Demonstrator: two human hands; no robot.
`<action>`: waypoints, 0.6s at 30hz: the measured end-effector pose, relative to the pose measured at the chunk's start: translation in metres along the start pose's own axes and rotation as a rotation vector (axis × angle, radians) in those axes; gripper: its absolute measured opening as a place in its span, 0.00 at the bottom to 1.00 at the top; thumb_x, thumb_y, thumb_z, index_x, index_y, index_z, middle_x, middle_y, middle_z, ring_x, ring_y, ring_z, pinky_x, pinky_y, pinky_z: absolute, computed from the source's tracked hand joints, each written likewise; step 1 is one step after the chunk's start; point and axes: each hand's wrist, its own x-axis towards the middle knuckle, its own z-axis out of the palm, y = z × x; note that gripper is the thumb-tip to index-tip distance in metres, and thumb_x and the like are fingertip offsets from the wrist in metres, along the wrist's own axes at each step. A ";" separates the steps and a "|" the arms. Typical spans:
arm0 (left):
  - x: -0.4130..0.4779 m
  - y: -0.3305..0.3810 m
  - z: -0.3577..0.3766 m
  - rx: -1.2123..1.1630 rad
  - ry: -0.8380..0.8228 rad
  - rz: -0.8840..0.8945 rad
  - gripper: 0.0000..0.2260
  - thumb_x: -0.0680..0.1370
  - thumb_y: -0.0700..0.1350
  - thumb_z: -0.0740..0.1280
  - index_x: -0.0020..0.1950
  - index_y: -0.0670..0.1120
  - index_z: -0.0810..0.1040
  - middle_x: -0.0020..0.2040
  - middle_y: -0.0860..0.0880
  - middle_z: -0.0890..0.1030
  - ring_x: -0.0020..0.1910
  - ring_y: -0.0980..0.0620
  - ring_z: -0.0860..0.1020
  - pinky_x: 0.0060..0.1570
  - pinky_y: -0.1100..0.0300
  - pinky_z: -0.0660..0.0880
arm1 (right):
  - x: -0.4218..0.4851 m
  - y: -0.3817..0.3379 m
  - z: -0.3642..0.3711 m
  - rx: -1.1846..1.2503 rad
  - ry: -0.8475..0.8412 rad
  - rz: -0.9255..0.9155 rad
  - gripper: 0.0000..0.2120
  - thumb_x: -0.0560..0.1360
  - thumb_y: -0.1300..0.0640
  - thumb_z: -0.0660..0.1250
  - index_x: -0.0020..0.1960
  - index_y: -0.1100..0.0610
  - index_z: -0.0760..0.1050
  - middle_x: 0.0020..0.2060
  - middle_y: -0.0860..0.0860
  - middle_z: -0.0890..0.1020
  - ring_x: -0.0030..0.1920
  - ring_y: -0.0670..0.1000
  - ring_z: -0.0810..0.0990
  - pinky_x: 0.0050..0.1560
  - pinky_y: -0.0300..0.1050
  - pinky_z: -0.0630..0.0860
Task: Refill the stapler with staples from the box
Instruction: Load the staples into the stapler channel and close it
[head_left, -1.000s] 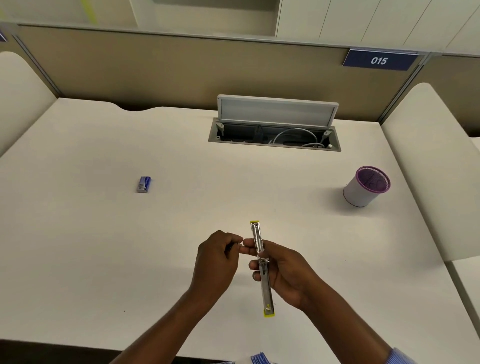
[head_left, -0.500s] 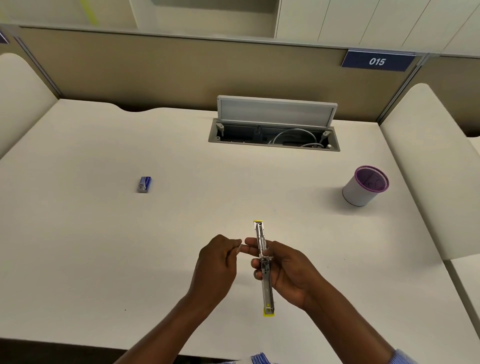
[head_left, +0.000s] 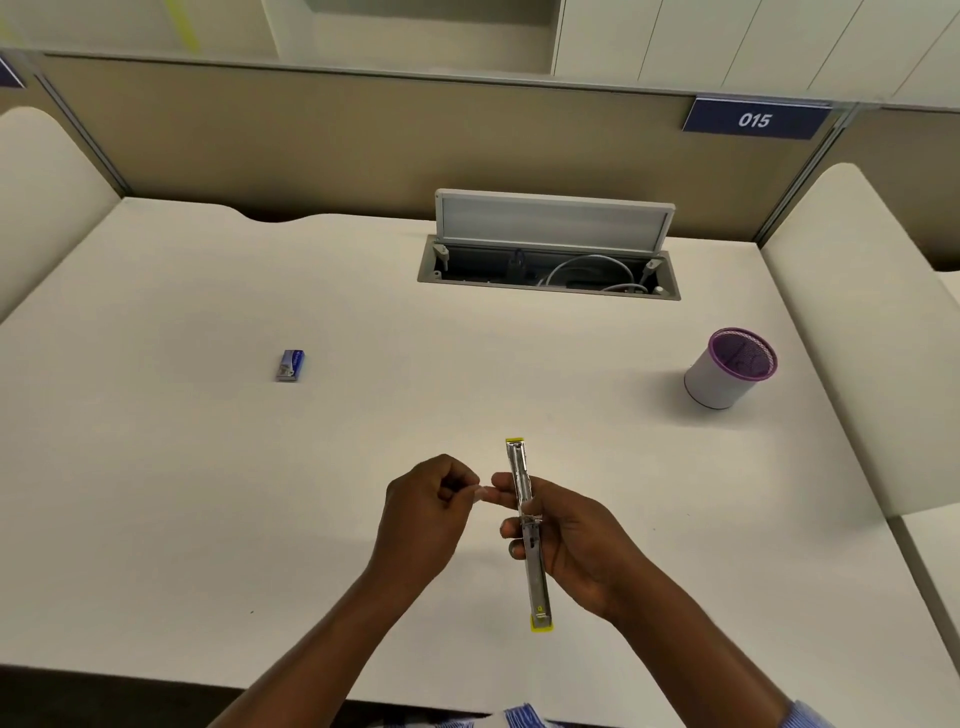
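A slim metal stapler (head_left: 521, 478) with yellow ends is swung fully open into one long strip above the desk's near middle. My right hand (head_left: 571, 540) grips it at the hinge, fingers curled round it from the right. My left hand (head_left: 426, 512) is just left of it, its thumb and fingertips pinching a small pale strip, apparently staples (head_left: 480, 491), close to the stapler's upper half. The small blue staple box (head_left: 289, 365) lies on the desk far to the left, apart from both hands.
A purple-rimmed mesh pen cup (head_left: 731, 368) stands at the right. An open cable hatch (head_left: 550, 270) with its lid raised sits at the back centre. Padded dividers flank the white desk (head_left: 156, 467), and a partition wall runs behind it.
Both hands and the opened stapler stay almost in place. My left hand has drawn back slightly to the left while keeping its pinch.
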 end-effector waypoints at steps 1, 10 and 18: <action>0.001 0.004 -0.002 -0.017 -0.003 -0.001 0.04 0.75 0.41 0.75 0.42 0.48 0.82 0.36 0.53 0.83 0.37 0.54 0.82 0.41 0.61 0.78 | 0.000 0.001 0.000 -0.029 0.013 -0.009 0.16 0.80 0.65 0.58 0.64 0.64 0.79 0.61 0.61 0.84 0.38 0.53 0.80 0.41 0.47 0.76; 0.006 0.036 -0.005 0.002 -0.082 0.168 0.06 0.75 0.38 0.72 0.42 0.48 0.83 0.38 0.55 0.84 0.39 0.58 0.82 0.41 0.67 0.76 | -0.005 0.007 0.001 -0.168 0.038 -0.033 0.18 0.79 0.67 0.58 0.64 0.58 0.79 0.61 0.61 0.83 0.40 0.53 0.82 0.41 0.48 0.77; 0.002 0.033 0.011 -0.020 -0.064 0.152 0.04 0.75 0.38 0.72 0.42 0.46 0.84 0.41 0.53 0.84 0.44 0.61 0.82 0.45 0.67 0.76 | -0.010 0.008 0.000 -0.174 0.030 -0.024 0.16 0.79 0.67 0.58 0.60 0.59 0.80 0.50 0.54 0.87 0.39 0.52 0.82 0.39 0.47 0.78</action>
